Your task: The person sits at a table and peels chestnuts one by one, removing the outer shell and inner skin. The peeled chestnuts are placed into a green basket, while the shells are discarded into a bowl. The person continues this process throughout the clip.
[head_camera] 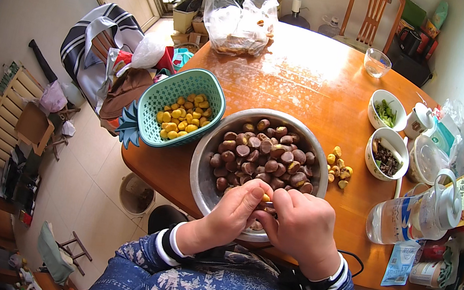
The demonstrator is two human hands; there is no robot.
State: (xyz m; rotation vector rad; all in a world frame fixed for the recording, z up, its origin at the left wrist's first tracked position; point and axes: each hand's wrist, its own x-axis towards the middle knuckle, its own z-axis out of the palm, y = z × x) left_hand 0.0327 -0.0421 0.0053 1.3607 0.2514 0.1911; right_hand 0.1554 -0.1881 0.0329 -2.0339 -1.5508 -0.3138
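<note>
My left hand (pixel 233 206) pinches a partly peeled chestnut (pixel 266 197) over the near side of a stainless steel bowl (pixel 198 167). Close against it, my right hand (pixel 306 223) grips a small metal tool (pixel 268 204), mostly hidden by the fingers, whose kind I cannot tell. Brown chestnuts in their shells (pixel 264 160) fill the bowl, some showing yellow flesh. To its left stands a teal pineapple-shaped plastic basket (pixel 157 90) with yellow peeled chestnuts (pixel 184 118) inside. Several chestnut pieces (pixel 339 171) lie on the table right of the bowl.
On the wooden table (pixel 307 88), a white bowl of dark food (pixel 371 162), a bowl of greens (pixel 374 116) and a plastic water jug (pixel 410 216) stand right. Plastic bags (pixel 239 25) sit at the back. A bucket (pixel 137 193) is on the floor, left.
</note>
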